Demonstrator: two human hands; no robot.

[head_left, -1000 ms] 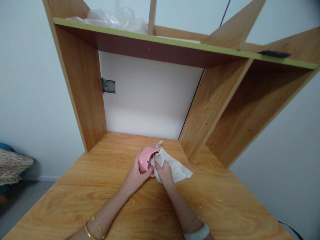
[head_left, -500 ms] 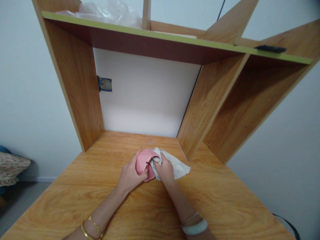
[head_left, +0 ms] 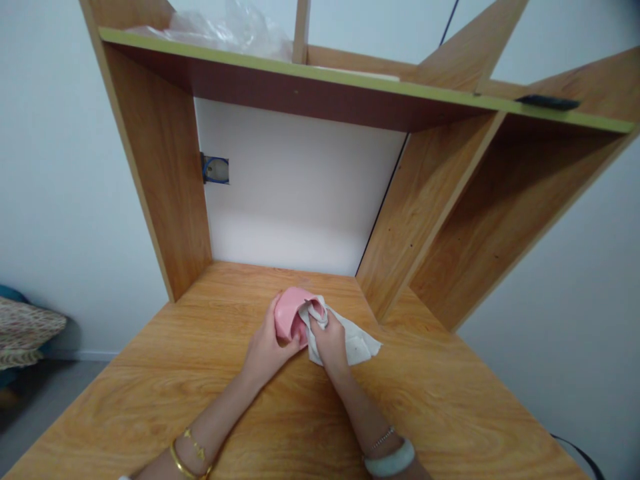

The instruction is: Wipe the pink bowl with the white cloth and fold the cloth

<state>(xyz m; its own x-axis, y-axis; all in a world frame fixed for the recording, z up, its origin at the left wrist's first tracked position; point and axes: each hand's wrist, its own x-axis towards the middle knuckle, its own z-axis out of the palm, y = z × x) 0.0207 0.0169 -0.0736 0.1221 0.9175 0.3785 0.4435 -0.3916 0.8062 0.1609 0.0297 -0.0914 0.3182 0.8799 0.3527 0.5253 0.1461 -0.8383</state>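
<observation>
A glossy pink bowl-like vessel [head_left: 290, 312] with an uneven rim is tipped on its side just above the wooden desk, its opening towards the right. My left hand [head_left: 270, 343] is closed around its left side, with the thumb at the lower rim. In my right hand [head_left: 330, 337] is a bunched white cloth [head_left: 356, 343], one part pressed at the vessel's opening and the rest trailing out to the right. The fingertips of my right hand are partly hidden by the cloth.
The wooden desk [head_left: 280, 420] runs under both arms. Upright wooden panels stand left and right, and a green-edged shelf [head_left: 350, 80] crosses above, bearing a clear plastic bag [head_left: 230, 33] and a dark flat object [head_left: 547, 102]. An uncovered socket box [head_left: 216, 170] is in the back wall.
The pink vessel has turned in my left hand, so its notched rim has shifted up and right. My right hand keeps the cloth at the opening. The whole view has shifted slightly.
</observation>
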